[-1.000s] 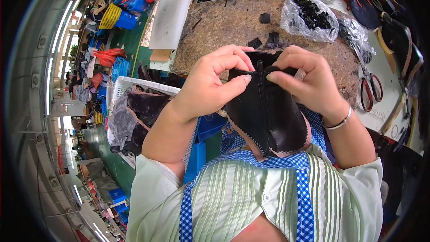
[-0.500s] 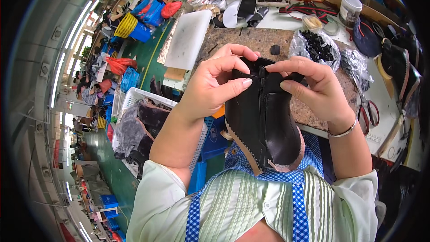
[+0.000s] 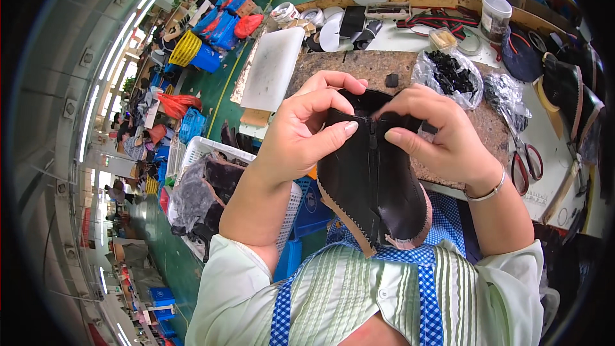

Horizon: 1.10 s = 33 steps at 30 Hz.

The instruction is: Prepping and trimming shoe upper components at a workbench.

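Observation:
A black boot upper [image 3: 400, 202] hangs between my two hands, its pale jagged lower edge pointing toward my apron. Down its middle runs a black zipper [image 3: 373, 154]. My left hand [image 3: 314, 122] pinches the top edge left of the zipper, thumb in front and fingers behind or inside. On the other side, my right hand [image 3: 439, 131] grips the top edge, its thumb on the outer face and its fingers curled over into the opening. The upper's inside is mostly hidden by my fingers.
Beyond the upper lies a worn brown board [image 3: 333, 64] with a bag of small black pieces [image 3: 448, 74]. Red-handled scissors [image 3: 526, 165] rest at the right. A white slab [image 3: 274, 67] is at the left, above a white basket [image 3: 208, 147] of dark uppers.
The top opening has been spread wider and faces me more. My right fingers have curled further into it, and my right hand has shifted slightly left and down.

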{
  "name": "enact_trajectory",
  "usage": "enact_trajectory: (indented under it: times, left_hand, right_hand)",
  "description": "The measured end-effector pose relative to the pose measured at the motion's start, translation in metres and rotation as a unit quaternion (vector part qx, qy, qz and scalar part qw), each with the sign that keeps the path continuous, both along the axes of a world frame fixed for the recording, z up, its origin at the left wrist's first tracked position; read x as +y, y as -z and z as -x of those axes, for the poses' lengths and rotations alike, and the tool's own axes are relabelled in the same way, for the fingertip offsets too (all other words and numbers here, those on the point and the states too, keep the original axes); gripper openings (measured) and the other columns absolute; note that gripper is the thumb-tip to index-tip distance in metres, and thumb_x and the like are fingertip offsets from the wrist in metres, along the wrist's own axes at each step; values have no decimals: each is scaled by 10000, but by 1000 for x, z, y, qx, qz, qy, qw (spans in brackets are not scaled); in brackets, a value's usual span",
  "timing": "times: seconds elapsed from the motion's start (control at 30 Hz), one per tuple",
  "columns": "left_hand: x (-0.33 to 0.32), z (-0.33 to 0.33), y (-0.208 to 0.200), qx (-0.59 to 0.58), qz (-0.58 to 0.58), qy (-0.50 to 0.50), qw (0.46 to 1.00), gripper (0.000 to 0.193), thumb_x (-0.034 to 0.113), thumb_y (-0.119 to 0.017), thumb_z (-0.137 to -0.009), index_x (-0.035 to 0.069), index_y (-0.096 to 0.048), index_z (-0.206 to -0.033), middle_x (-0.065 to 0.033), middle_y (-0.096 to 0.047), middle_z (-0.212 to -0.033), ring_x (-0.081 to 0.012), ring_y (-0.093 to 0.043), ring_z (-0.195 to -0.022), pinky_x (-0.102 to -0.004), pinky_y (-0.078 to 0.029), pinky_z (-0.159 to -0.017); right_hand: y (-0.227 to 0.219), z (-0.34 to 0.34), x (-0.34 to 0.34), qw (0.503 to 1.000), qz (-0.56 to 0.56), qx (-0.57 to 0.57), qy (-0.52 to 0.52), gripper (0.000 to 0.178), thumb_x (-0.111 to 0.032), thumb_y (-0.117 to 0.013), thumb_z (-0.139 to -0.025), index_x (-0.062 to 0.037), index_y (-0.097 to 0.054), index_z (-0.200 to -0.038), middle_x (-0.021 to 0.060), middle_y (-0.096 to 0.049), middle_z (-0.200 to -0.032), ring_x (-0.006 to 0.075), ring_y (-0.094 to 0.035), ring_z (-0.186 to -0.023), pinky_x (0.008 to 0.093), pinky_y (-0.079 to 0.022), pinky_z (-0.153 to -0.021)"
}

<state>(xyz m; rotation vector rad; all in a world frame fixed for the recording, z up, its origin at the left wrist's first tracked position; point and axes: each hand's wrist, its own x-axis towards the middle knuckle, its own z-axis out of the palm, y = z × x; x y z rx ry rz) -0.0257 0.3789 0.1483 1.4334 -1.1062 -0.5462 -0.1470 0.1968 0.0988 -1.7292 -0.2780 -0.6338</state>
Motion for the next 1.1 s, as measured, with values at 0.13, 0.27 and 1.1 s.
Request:
enact_trajectory:
  times: [0.13,0.27,1.1]
  left_hand:
    - [2,0,-3,-26,-13,37,999,114,-22,-643,-788,15,-593,-884,-152,-494,-1203,-282,-469,-1231,-368,-361,-1020]
    - [0,11,-5,-92,11,6,996,108,-18,-646,-774,11,-587,-859,-152,-491,-1167,-294,-478,-1213,-378,-368,-1012]
    - [-4,4,0,-70,13,12,997,115,-35,-656,-772,14,-598,-858,-113,-470,-1181,-250,-493,-1211,-342,-402,-982]
  right_hand:
    - [-2,-1,-1,995,94,-31,29,124,-74,-692,-786,-4,-656,-882,121,-614,-764,275,-582,-743,346,-462,-653]
    - [-6,0,-1,995,83,-42,27,99,-78,-694,-777,-4,-656,-831,118,-596,-719,274,-572,-687,355,-458,-615]
    - [13,3,-4,998,31,-35,40,195,-93,-724,-772,-19,-671,-944,76,-644,-877,173,-592,-847,300,-462,-729]
